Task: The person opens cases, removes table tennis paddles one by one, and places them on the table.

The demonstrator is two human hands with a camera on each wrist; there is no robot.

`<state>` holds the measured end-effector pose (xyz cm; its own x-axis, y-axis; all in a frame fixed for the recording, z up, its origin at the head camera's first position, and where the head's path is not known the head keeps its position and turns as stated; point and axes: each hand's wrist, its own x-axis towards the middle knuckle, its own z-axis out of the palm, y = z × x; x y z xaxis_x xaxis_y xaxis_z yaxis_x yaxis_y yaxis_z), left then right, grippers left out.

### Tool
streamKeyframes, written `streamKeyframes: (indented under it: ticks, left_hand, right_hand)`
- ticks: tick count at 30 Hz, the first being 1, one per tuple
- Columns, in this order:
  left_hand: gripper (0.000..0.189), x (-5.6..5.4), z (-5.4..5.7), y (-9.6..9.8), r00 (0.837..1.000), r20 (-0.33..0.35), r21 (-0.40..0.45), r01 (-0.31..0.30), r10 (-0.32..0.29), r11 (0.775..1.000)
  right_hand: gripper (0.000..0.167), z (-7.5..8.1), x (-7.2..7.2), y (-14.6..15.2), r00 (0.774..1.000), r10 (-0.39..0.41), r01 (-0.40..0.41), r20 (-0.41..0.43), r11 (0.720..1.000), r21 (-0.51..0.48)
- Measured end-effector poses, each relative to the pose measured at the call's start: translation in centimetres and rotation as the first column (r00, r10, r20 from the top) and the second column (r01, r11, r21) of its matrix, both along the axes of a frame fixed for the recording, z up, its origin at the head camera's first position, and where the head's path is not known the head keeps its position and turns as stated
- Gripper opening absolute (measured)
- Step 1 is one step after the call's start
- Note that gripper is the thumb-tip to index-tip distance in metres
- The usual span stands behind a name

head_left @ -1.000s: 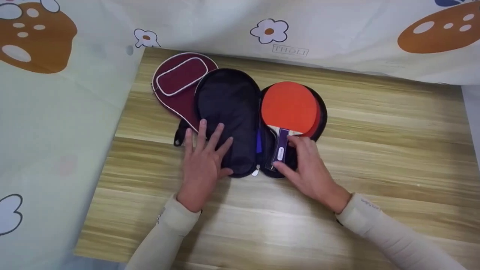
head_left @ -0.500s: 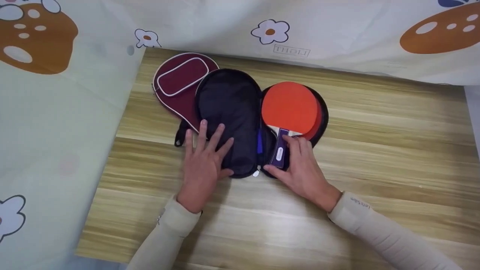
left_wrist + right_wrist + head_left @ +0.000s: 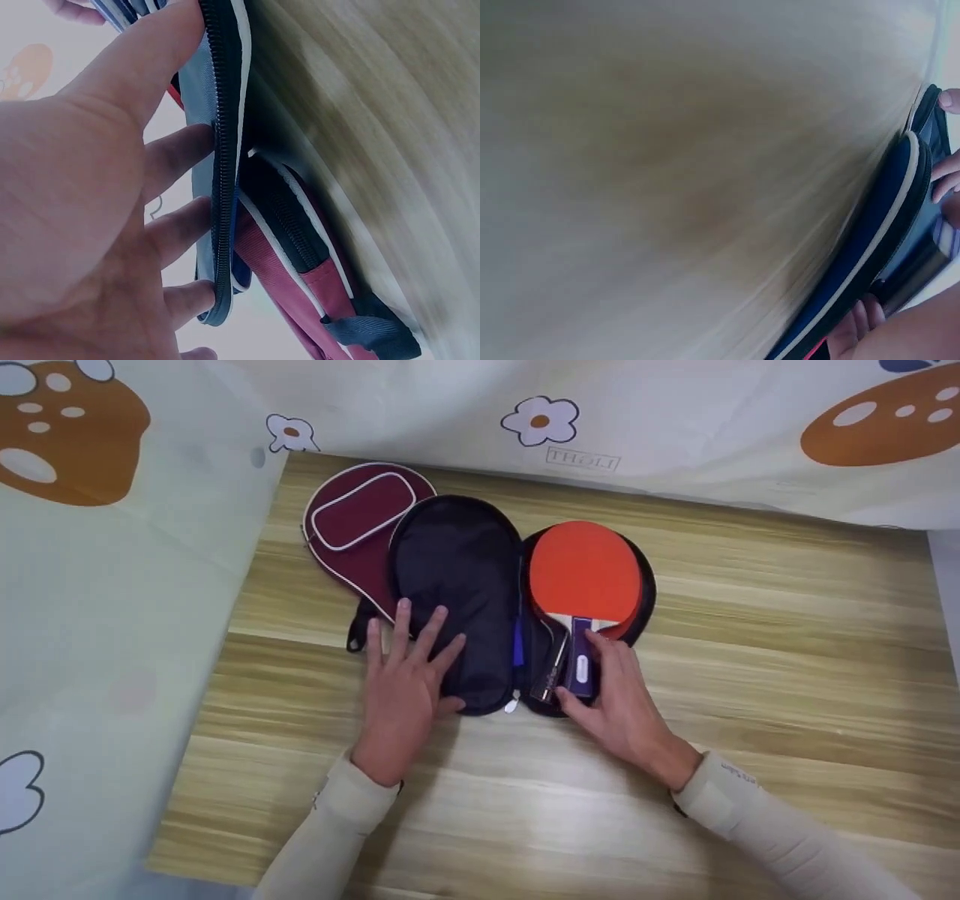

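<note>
A black zip-up paddle case lies unfolded on the table in the head view. My left hand presses its left half with fingers spread; the left wrist view shows them at the zip edge. In the right half, an orange-red table tennis paddle lies on top of a second paddle, whose dark handle shows at its left. My right hand grips the top paddle's purple handle, thumb near its lower end and fingers along its right side. The right wrist view catches the case's blue outside with white piping.
A maroon paddle case with white piping lies partly under the black case at the back left. A metal zip pull hangs at the near edge. The wooden table meets a patterned cloth behind and at left.
The top paddle's handle first swings slightly left with my right hand, then both shift right, baring the second handle beneath. My left hand stays in place.
</note>
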<state>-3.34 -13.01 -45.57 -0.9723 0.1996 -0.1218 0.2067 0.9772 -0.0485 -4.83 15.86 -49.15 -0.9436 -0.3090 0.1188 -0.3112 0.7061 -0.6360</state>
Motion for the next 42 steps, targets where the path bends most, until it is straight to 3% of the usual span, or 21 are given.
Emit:
streamKeyframes:
  ticks: [6,13,18,25,33,36,42]
  left_hand:
    - [0.082,-0.1,0.1,0.0,0.999,0.032,0.011,-0.006,0.006,1.000]
    - [0.082,-0.2,0.1,0.0,0.996,0.082,0.012,-0.017,0.016,1.000]
    - [0.083,-0.2,0.1,0.0,0.994,0.106,0.004,-0.022,0.022,1.000]
    - [0.082,-0.1,0.1,0.0,0.998,0.062,0.021,-0.026,0.024,0.999]
    - [0.083,-0.2,0.3,0.1,0.995,0.096,0.014,-0.027,0.025,1.000]
    - [0.083,-0.2,0.3,0.1,0.996,0.089,0.020,-0.026,0.024,0.999]
    - [0.082,-0.2,0.2,0.1,0.998,0.065,0.033,-0.023,0.021,0.999]
  right_hand:
    - [0.078,0.7,0.3,1.7,0.982,-0.136,0.161,0.133,0.967,-0.198]
    - [0.067,1.5,-0.3,2.8,0.934,-0.287,0.330,0.212,0.920,-0.211]
    - [0.060,1.1,-0.9,3.4,0.925,-0.317,0.363,0.211,0.902,-0.234]
    - [0.052,0.5,-1.0,3.8,0.921,-0.360,0.388,0.148,0.876,-0.285]
    - [0.042,0.8,-0.9,4.5,0.910,-0.391,0.415,0.141,0.851,-0.322]
    - [0.042,1.1,-0.8,4.8,0.895,-0.403,0.445,0.189,0.824,-0.351]
    - [0.042,2.1,-1.2,6.3,0.855,-0.457,0.518,0.245,0.742,-0.426]
